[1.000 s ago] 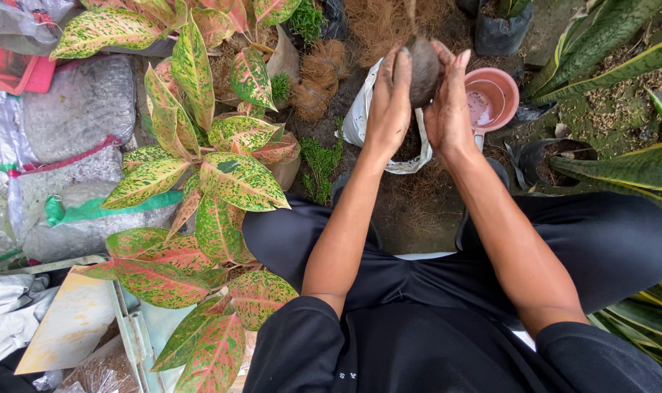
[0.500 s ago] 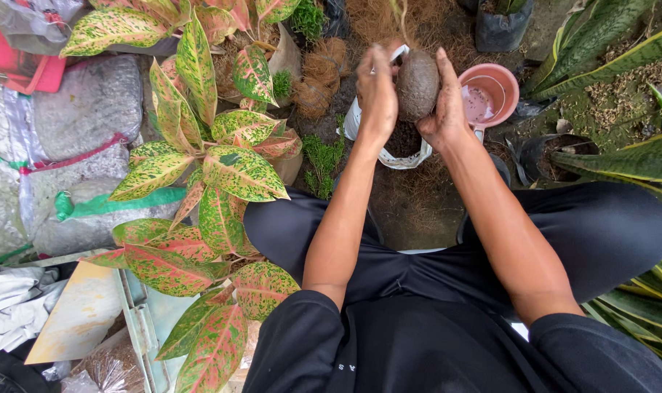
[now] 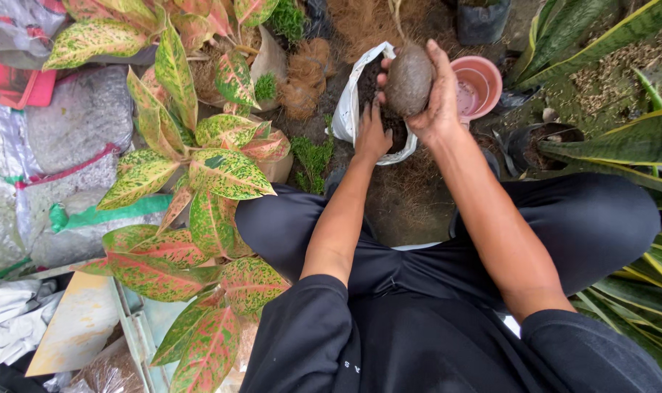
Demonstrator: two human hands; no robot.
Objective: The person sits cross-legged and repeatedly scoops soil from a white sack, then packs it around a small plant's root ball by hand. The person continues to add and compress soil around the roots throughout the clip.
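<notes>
Brown, egg-shaped soil ball sits clenched in your right hand, above the white plastic bag. Your left hand reaches into that bag; its grip is hidden.

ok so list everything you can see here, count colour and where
soil ball: one, brown, held up in the right hand, thin stem at its top
white bag: one, dark soil inside, under the hands
pink pot: one, right of the soil ball
coconut fibre: brown heap, top centre
speckled plant: one, red, green and yellow leaves, left of the knees
long striped leaves: several, green with yellow edges, right side
black pot: one, right, beneath the striped leaves
plastic sacks: several, clear with grey gravel, far left
moss clumps: a few, green, by the bag
left hand: in the bag, on the soil
right hand: cupping the soil ball
</notes>
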